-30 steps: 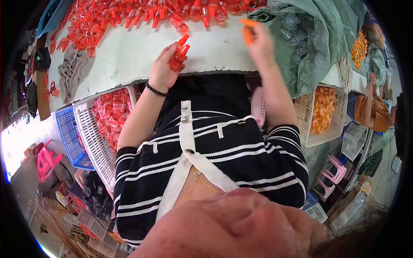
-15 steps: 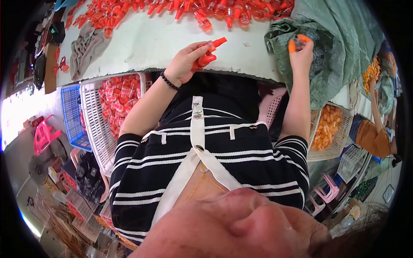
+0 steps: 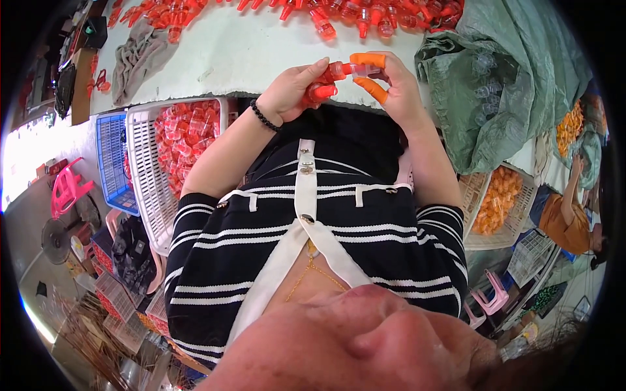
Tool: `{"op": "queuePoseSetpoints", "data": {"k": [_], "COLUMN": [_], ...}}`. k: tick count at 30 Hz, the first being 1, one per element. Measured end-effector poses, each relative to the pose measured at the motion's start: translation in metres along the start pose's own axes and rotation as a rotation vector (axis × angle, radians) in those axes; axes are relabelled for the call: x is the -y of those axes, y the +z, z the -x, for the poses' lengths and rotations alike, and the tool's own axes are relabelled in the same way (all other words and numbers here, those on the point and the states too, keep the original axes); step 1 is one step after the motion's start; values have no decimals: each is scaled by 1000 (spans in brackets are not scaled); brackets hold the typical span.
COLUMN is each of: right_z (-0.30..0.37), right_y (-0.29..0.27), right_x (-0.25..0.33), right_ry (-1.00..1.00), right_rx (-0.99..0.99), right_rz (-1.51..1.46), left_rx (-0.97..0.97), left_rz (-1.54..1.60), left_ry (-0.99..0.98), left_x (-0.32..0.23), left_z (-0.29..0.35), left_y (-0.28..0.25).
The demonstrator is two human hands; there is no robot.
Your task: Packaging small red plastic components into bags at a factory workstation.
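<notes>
Red nozzle [image 3: 346, 68]: points rightward, gripped by my left hand [image 3: 287, 92]
Clear cap [image 3: 366, 70]: at nozzle's tip, roughly in line, held by my right hand [image 3: 399, 91]

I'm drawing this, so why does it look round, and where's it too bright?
Head view: the fisheye lens leaves a black rim and bends the white table; head view, far left: glare washes out details beyond the blue basket.
</notes>
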State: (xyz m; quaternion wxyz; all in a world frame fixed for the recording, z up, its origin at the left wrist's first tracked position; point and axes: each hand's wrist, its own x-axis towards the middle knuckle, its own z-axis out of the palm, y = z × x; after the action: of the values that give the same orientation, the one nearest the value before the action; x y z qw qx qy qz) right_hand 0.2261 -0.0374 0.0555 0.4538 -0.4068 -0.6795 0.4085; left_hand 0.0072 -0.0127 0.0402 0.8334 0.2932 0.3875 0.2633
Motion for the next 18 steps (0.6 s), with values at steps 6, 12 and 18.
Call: {"op": "queuePoseSetpoints", "data": {"k": [6,12,18], "right_z": [-4,-2,14], "right_y": [-1,9,9], "right_x": [0,-9,-40], "right_ry": [-24,96,508], "right_rx": [13,2,-36], "right_rz": [111,-129,-551], "left_rx": [-2,-98,-191], "left_rz": [-46,-387,-1506], "left_ry": [-56,260,1149], "left_x": [-1,5,6], "left_z": [1,2,6], "left_y": [4,12,21]}}
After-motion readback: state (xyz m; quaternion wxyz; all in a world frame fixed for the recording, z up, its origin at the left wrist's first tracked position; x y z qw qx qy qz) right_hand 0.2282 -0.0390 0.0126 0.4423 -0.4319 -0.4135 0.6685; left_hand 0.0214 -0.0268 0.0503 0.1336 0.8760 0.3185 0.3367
